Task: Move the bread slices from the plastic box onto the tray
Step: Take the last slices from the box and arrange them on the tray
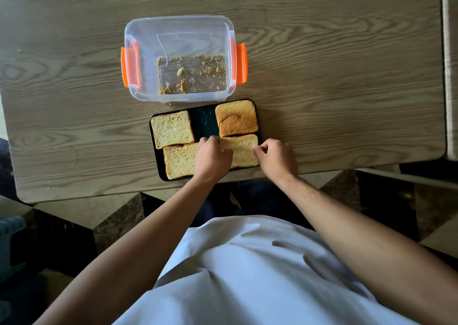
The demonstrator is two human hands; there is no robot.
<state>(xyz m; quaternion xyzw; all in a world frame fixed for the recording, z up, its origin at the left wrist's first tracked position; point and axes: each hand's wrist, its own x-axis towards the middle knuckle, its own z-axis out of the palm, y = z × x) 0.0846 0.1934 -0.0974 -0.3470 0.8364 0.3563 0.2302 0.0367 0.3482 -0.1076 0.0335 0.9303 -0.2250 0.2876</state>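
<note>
**Both hands set the last slice into the tray's near right corner**

The left hand (213, 155) and the right hand (275, 156) pinch one slice (241, 151) by its two side edges, fingers curled, so it goes down flat and straight. It lies at the near right corner of the tray (154, 136), under the toasted slice (236, 117). Two more slices fill the left side. The box (178, 57), just beyond the tray's far edge, holds only crumbs, so I judge the task is almost finished.

Near slice (244, 151) partly under left hand (212, 157)
</note>
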